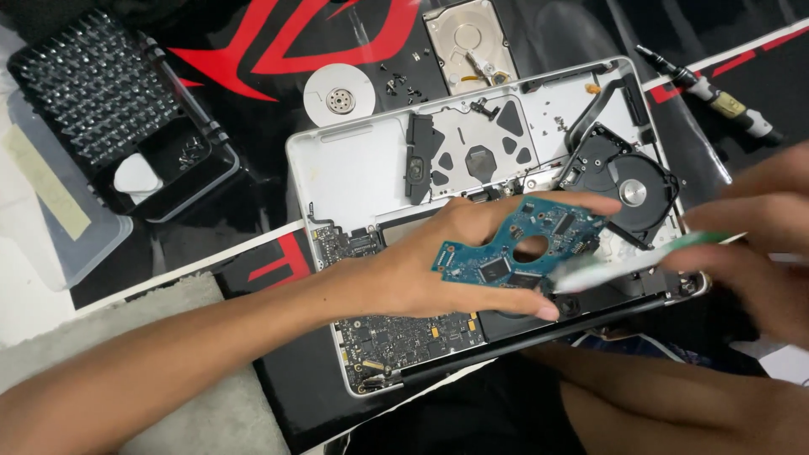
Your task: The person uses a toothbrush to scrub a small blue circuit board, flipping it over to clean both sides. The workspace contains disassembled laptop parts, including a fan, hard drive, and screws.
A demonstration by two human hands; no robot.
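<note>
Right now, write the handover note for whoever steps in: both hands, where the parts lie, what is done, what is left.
Left hand: grip on the blue drive circuit board, held over the opened silver laptop shell.
Right hand: holds a blurred white-and-green brush-like tool against the board's edge.
Black hard drive sits in the laptop, board off. A second opened drive, a silver platter and loose screws lie on the mat above.
Black bit tray at left, screwdriver at right.
Left: board not refitted.

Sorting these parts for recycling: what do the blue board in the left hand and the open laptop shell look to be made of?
The blue circuit board, held in the left hand, looks like rigid laminate with a glossy blue coating, studded with black chips. The laptop shell looks like matte silver metal, probably aluminium, going by its even pale grey sheen.
</note>
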